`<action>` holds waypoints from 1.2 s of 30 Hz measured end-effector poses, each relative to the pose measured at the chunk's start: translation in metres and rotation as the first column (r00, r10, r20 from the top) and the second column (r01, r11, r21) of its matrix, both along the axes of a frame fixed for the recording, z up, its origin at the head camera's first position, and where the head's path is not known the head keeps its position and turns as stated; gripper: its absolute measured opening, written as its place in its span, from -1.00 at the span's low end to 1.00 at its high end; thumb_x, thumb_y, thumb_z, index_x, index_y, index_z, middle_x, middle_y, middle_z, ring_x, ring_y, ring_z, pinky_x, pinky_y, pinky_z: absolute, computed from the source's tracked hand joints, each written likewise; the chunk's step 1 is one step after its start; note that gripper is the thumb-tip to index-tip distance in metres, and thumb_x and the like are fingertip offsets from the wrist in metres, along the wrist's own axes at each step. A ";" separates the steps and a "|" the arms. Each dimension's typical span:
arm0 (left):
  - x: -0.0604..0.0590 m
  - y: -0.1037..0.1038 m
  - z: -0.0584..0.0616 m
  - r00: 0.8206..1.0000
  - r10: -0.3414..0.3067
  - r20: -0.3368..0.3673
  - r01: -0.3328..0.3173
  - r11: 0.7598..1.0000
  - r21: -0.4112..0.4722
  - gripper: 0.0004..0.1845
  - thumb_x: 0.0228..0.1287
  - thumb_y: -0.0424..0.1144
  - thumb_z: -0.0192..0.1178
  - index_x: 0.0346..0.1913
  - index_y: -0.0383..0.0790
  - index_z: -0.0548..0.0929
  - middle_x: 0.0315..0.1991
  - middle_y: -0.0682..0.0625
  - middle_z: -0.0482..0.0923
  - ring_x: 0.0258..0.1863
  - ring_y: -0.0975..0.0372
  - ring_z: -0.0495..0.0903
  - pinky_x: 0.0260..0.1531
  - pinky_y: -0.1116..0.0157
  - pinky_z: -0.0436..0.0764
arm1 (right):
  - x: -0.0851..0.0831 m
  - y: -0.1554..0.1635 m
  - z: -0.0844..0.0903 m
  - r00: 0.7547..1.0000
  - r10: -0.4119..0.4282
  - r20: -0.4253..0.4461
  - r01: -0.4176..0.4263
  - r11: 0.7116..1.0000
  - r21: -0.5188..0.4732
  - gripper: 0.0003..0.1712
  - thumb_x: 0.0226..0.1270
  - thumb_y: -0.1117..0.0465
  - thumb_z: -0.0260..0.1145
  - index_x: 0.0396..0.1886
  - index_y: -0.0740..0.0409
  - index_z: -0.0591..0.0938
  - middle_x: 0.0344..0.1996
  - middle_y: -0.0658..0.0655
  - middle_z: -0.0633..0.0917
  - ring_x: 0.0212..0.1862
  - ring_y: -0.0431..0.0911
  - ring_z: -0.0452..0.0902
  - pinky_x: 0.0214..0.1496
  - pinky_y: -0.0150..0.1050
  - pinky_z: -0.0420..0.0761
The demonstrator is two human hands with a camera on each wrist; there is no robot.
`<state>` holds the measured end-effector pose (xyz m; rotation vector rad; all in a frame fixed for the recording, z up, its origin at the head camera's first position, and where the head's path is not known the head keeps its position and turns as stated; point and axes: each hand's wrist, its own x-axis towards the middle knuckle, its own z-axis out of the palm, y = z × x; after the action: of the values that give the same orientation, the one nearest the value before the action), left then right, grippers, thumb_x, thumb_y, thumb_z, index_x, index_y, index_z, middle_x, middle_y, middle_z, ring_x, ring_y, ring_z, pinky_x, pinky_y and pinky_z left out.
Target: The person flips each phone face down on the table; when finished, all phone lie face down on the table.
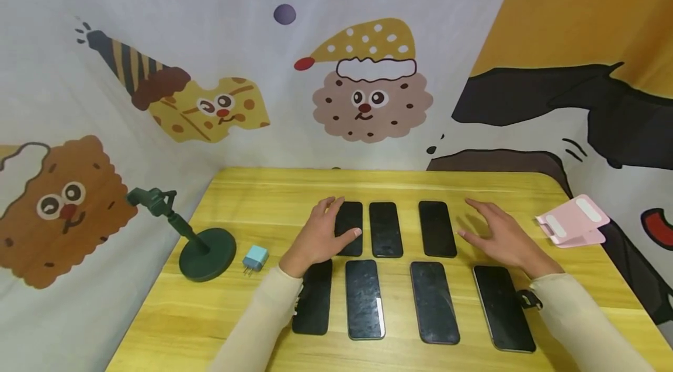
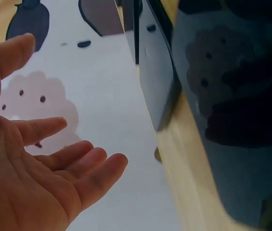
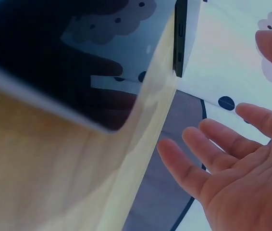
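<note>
Hands, head view: Left hand (image 1: 317, 233) reaches over the back row's leftmost phone (image 1: 351, 214), thumb and fingers apart, holding nothing; right hand (image 1: 496, 236) is spread right of that row, likewise gripping nothing.
Phones, head view: Seven lie on the wooden table (image 1: 410, 185), three behind, four in front. Left hand hides part of the leftmost back one; the left sleeve (image 1: 263, 313) and wrist overlap the front-left phone (image 1: 314, 299). Both sleeves are cut off below.
Left palm, left wrist view: Fingers loosely bent and parted, apart from the nearest phone (image 2: 208, 120), whose right side is cropped.
Right palm, right wrist view: Fingers splayed, thumb cropped at the edge; a large phone (image 3: 44, 53), blurred and cut off, mirrors a dark hand shape.
</note>
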<state>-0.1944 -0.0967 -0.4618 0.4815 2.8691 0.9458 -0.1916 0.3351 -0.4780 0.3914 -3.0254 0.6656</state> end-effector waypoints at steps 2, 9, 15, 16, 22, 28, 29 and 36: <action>0.003 0.005 -0.001 1.000 -0.012 0.002 0.012 1.000 0.021 -0.08 0.46 0.25 0.27 0.68 -0.09 0.19 0.64 -0.22 0.15 0.57 -0.13 0.29 0.46 -0.18 0.46 | 0.003 0.003 0.000 1.000 0.009 -0.002 -0.009 1.000 -0.019 0.01 0.48 -0.26 0.36 0.66 0.22 0.25 0.51 0.47 0.37 0.43 0.46 0.34 0.30 0.53 0.44; 0.017 0.026 -0.003 0.997 -0.077 0.028 0.075 0.996 0.049 -0.13 0.50 0.21 0.25 0.67 -0.11 0.21 0.60 -0.20 0.22 0.53 -0.09 0.36 0.44 -0.12 0.50 | 0.018 0.011 -0.004 0.999 0.034 -0.001 -0.034 0.997 -0.068 -0.09 0.52 -0.16 0.36 0.59 0.30 0.32 0.47 0.48 0.44 0.38 0.43 0.44 0.19 0.40 0.63; 0.028 0.050 -0.003 0.993 -0.118 0.010 0.117 0.991 0.069 -0.21 0.53 0.19 0.22 0.65 -0.08 0.28 0.54 -0.17 0.31 0.46 -0.03 0.45 0.41 -0.06 0.54 | 0.029 0.019 -0.006 1.000 0.027 -0.015 -0.028 0.996 -0.082 -0.15 0.52 -0.08 0.40 0.56 0.31 0.36 0.45 0.48 0.46 0.39 0.42 0.44 0.19 0.41 0.62; 0.030 0.054 -0.004 0.992 -0.122 0.005 0.122 0.990 0.074 -0.22 0.54 0.18 0.22 0.64 -0.07 0.30 0.52 -0.17 0.33 0.45 -0.02 0.47 0.40 -0.05 0.56 | 0.031 0.020 -0.006 1.000 0.024 -0.009 -0.024 0.996 -0.089 -0.16 0.52 -0.07 0.40 0.56 0.31 0.37 0.45 0.48 0.46 0.39 0.42 0.43 0.20 0.41 0.61; 0.040 0.080 -0.009 0.992 -0.128 0.004 0.126 0.986 0.108 -0.31 0.53 0.13 0.24 0.58 -0.05 0.40 0.42 -0.10 0.45 0.36 0.05 0.54 0.34 0.00 0.61 | 0.042 0.027 -0.005 1.000 0.010 0.008 -0.009 0.995 -0.101 -0.21 0.53 -0.08 0.39 0.52 0.31 0.43 0.39 0.47 0.51 0.34 0.41 0.48 0.13 0.34 0.68; 0.051 0.109 -0.008 0.986 -0.168 -0.005 0.167 0.974 0.152 -0.37 0.54 0.10 0.25 0.54 -0.03 0.46 0.35 -0.07 0.51 0.17 0.17 0.61 0.10 0.23 0.68 | 0.053 0.033 -0.005 1.000 -0.006 0.028 0.010 0.991 -0.131 -0.26 0.53 -0.02 0.40 0.49 0.33 0.46 0.37 0.49 0.54 0.29 0.40 0.54 0.06 0.25 0.73; 0.053 0.114 -0.008 0.984 -0.180 -0.005 0.178 0.972 0.155 -0.37 0.55 0.10 0.24 0.54 -0.03 0.46 0.35 -0.07 0.51 0.15 0.19 0.61 0.06 0.28 0.66 | 0.055 0.034 -0.005 1.000 -0.008 0.027 0.012 0.990 -0.141 -0.27 0.53 -0.01 0.41 0.48 0.33 0.46 0.36 0.49 0.55 0.28 0.39 0.56 0.04 0.24 0.74; 0.062 0.146 -0.006 0.971 -0.241 -0.002 0.237 0.952 0.193 -0.43 0.53 0.04 0.28 0.48 -0.03 0.52 0.29 0.00 0.56 0.08 0.30 0.65 -0.05 0.47 0.62 | 0.065 0.037 -0.007 0.993 -0.031 0.118 0.051 0.983 -0.176 -0.26 0.53 -0.02 0.40 0.49 0.33 0.46 0.34 0.49 0.57 0.24 0.39 0.60 0.03 0.20 0.76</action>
<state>-0.1319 0.0494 -0.4676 0.8088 2.6330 1.1781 -0.1262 0.3717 -0.4848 0.2931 -3.0346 0.9802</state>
